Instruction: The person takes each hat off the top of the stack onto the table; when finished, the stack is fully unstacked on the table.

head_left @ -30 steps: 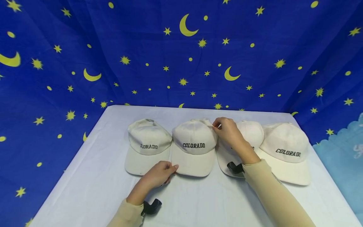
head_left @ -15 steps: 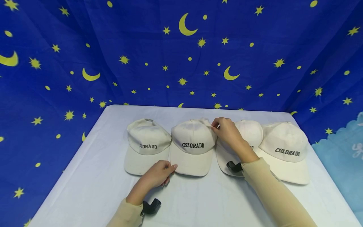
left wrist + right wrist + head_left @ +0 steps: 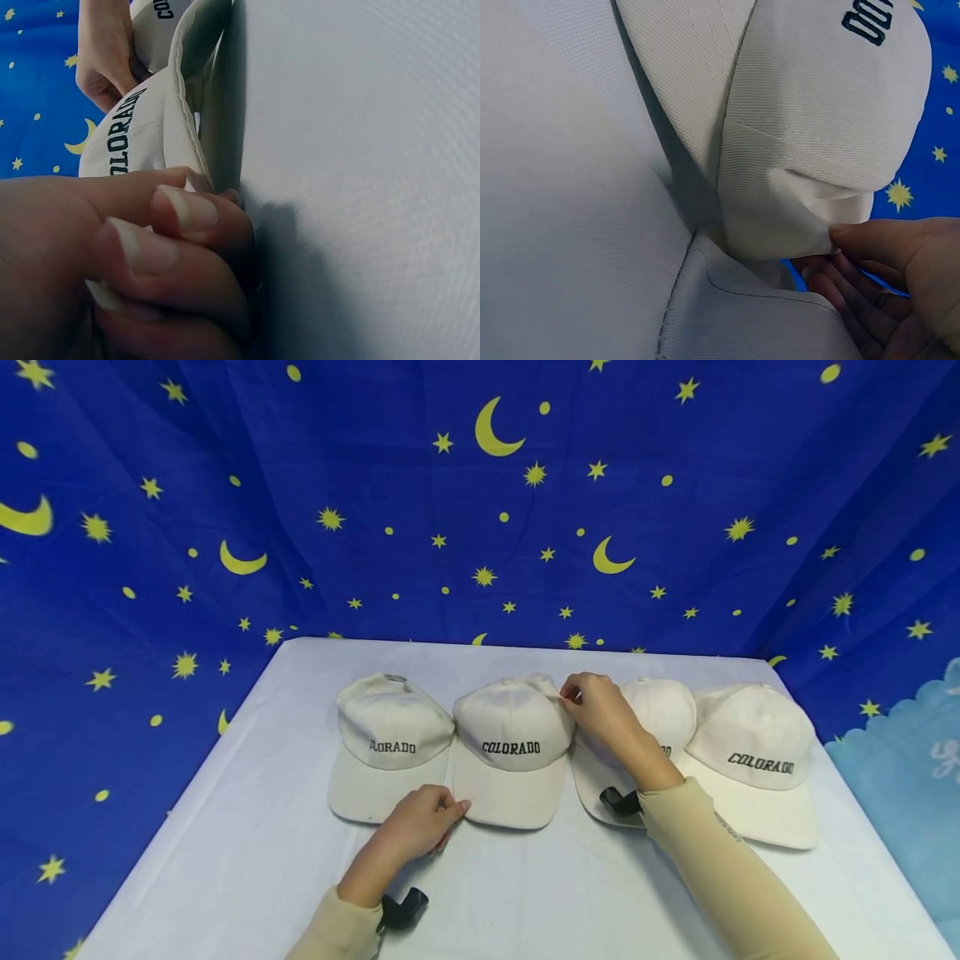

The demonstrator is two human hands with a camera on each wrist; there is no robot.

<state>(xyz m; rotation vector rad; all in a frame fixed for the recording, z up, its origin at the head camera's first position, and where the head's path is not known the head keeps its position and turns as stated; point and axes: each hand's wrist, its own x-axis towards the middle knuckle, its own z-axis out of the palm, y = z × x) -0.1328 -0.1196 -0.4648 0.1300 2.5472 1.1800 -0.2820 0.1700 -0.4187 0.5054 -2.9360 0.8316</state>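
Four would exceed the count, so several cream baseball caps lettered COLORADO stand in a row, brims toward me. My left hand [image 3: 422,820] pinches the brim edge of the second cap from the left [image 3: 510,727], at its left front corner; the left wrist view shows the thumb above and curled fingers [image 3: 180,262] at the brim. At that cap's right rear side my right hand [image 3: 603,706] pinches the crown fabric between thumb and fingers, plain in the right wrist view, where the crown [image 3: 817,112] is creased near the thumb. My right forearm hides part of the third cap [image 3: 663,710].
The leftmost cap [image 3: 393,727] sits close against the pinched one, its crown dented. At the right end stands another cap [image 3: 757,735], overlapping its neighbour. A white cloth covers the table [image 3: 225,860]. Behind hangs a blue curtain [image 3: 405,477] with yellow moons and stars.
Both hands keep their grips on the same cap. Its crown and brim have dipped very slightly toward me; the other caps stay in place.
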